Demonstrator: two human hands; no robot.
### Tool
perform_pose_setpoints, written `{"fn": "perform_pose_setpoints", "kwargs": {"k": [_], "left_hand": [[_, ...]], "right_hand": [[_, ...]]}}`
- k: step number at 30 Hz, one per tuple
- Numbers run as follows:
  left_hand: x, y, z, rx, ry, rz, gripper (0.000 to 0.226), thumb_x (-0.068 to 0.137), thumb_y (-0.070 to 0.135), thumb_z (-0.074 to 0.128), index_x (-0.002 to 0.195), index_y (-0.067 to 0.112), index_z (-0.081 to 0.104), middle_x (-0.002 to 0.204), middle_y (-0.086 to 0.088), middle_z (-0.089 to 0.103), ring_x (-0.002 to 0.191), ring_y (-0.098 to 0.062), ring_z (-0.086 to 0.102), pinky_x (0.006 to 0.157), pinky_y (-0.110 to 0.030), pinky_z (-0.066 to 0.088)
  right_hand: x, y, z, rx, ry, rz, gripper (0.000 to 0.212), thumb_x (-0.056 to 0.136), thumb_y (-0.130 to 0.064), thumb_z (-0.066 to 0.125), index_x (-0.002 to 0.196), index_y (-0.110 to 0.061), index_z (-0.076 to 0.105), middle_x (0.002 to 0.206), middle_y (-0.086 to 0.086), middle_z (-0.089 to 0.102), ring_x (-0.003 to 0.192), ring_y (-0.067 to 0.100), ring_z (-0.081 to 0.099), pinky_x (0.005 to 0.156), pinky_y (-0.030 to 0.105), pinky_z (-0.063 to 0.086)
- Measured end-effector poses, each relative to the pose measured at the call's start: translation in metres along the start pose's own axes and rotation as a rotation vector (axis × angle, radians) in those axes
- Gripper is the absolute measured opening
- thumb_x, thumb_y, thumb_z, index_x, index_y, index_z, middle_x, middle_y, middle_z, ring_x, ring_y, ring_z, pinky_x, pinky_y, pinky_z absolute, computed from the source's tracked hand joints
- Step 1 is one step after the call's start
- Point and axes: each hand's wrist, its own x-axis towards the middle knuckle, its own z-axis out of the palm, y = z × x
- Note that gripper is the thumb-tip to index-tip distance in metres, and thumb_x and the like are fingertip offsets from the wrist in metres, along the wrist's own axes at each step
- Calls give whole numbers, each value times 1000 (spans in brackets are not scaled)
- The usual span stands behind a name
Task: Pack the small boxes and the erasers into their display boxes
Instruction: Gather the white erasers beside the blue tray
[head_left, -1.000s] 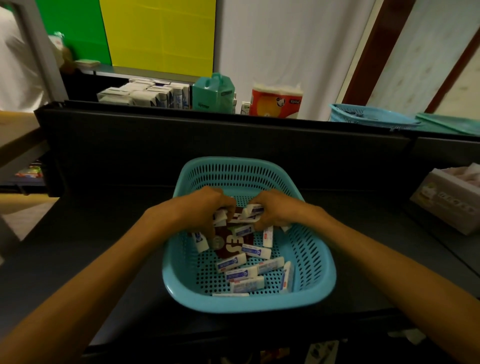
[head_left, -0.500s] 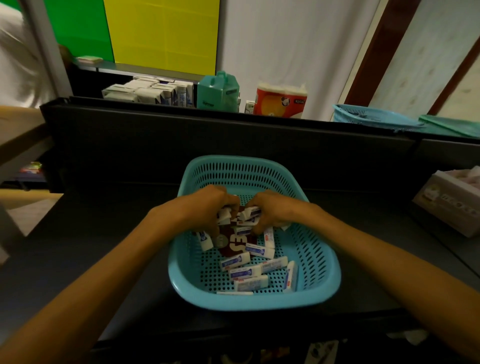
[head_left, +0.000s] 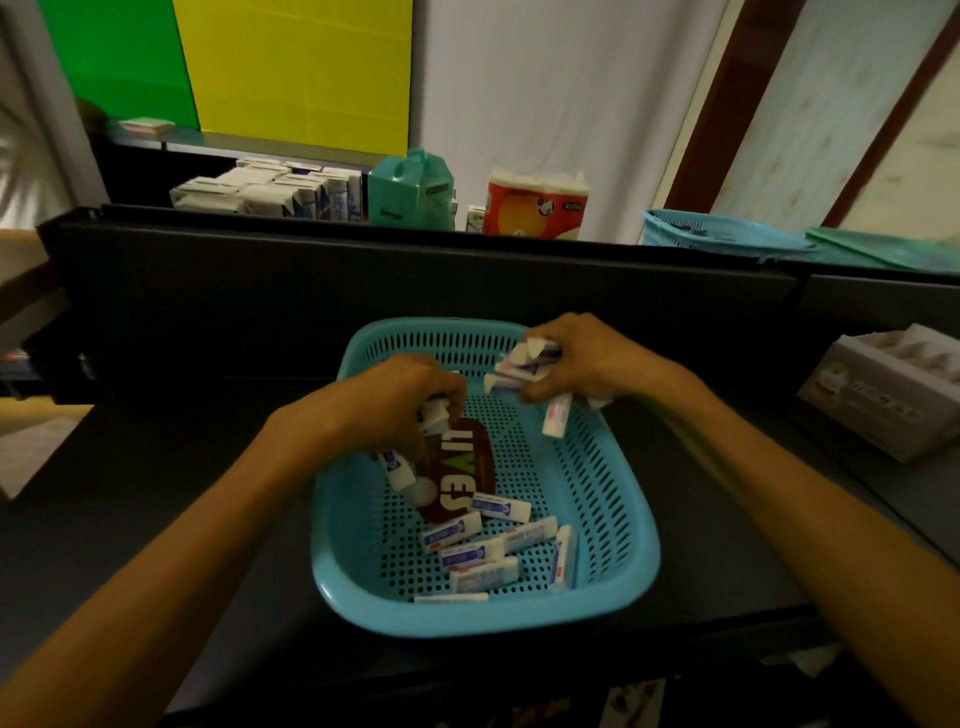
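Scooping erasers out of the teal basket (head_left: 363, 613) on the dark tabletop (head_left: 156, 519), judging by both hands. Nearest, along the basket's front wall: loose erasers (head_left: 483, 574) in white-and-blue sleeves, scattered flat, some overlapping. Just beyond them, a brown printed card (head_left: 460, 475) lying on the basket floor. Left hand (head_left: 400, 402) curled low inside the basket, gripping a few erasers, one poking down from under the fingers. Right hand (head_left: 582, 364) raised above the far right rim, fingers closed round a full bunch of erasers (head_left: 524, 361), one eraser (head_left: 557, 421) hanging loose below the palm. Further right, a grey display box (head_left: 883, 400) with divided slots, well apart from the basket.

To do this step well: tighten the right grip or tuck in the dangling eraser before travelling, so nothing drops on the tabletop. Better to carry a smaller bunch than to spill. Worth turning the erasers parallel in the palm, ready for the slots.

Beyond the black partition: stacked white cartons (head_left: 270, 195), another teal basket (head_left: 722, 234), unused.
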Motion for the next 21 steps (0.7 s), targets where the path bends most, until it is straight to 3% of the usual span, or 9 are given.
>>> {"fn": "perform_pose_setpoints", "kwargs": {"k": [5, 9, 12, 21], "left_hand": [[12, 31, -20, 42, 29, 73, 47, 66, 14, 82, 99, 33, 54, 99, 11, 46, 88, -10, 52, 62, -20, 51], [28, 76, -31, 61, 44, 129, 46, 68, 11, 80, 99, 32, 53, 103, 9, 45, 91, -10, 51, 70, -23, 54], [45, 117, -26, 85, 51, 179, 47, 67, 11, 79, 95, 37, 51, 103, 10, 45, 91, -9, 51, 70, -24, 54], [114, 277, 33, 107, -10, 310, 48, 66, 10, 78, 92, 39, 50, 100, 10, 45, 88, -9, 49, 70, -22, 49]], "right_hand": [[-34, 20, -42, 32, 103, 24, 27, 75, -23, 77, 100, -24, 65, 92, -10, 66, 83, 0, 62, 65, 13, 42], [-71, 57, -65, 39, 178, 60, 29, 75, -23, 78, 101, -22, 65, 93, -10, 64, 86, 2, 60, 71, 17, 44], [-107, 93, -77, 29, 218, 64, 27, 73, -24, 79, 98, -22, 67, 92, -7, 67, 86, 4, 63, 77, 23, 49], [-246, 241, -110, 73, 315, 227, 21, 70, -20, 83, 85, -20, 69, 81, -6, 69, 74, 4, 63, 70, 27, 50]]}}
